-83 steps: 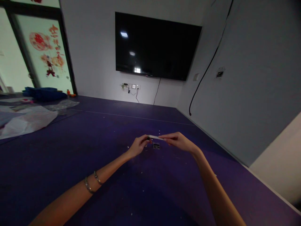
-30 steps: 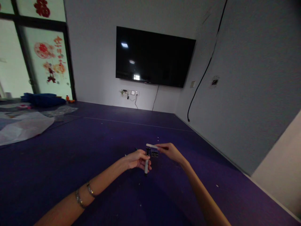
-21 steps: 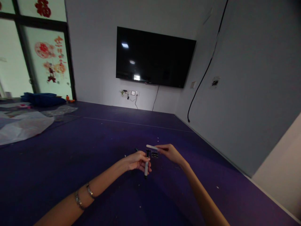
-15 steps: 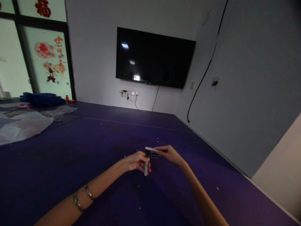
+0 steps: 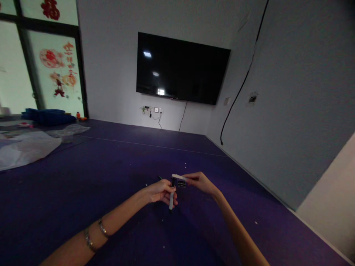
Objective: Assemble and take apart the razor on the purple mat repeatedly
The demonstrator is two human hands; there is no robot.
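My left hand (image 5: 162,191) is closed round a slim white-and-black pen-like stick (image 5: 171,201), which stands roughly upright with a black tip at its lower end. Between thumb and fingers, my right hand (image 5: 200,181) pinches a short white bar (image 5: 178,177). The bar's left end meets or overlaps the black top of the stick; I cannot tell whether they are joined. Just below the bar shows a small dark piece with pale marks (image 5: 181,183), too small to identify. A thin dark greenish thing (image 5: 160,177) lies behind my left hand.
White plastic sheets (image 5: 29,147) and a dark blue cloth bundle (image 5: 48,116) lie at the left on the purple surface (image 5: 124,162). Small white scraps are scattered about. A black cable (image 5: 235,98) hangs along the right wall, and a television (image 5: 181,68) is mounted ahead.
Both hands keep their grips and stay almost in place. The stick's lower end has shifted very slightly down and left, and the view has moved a little.
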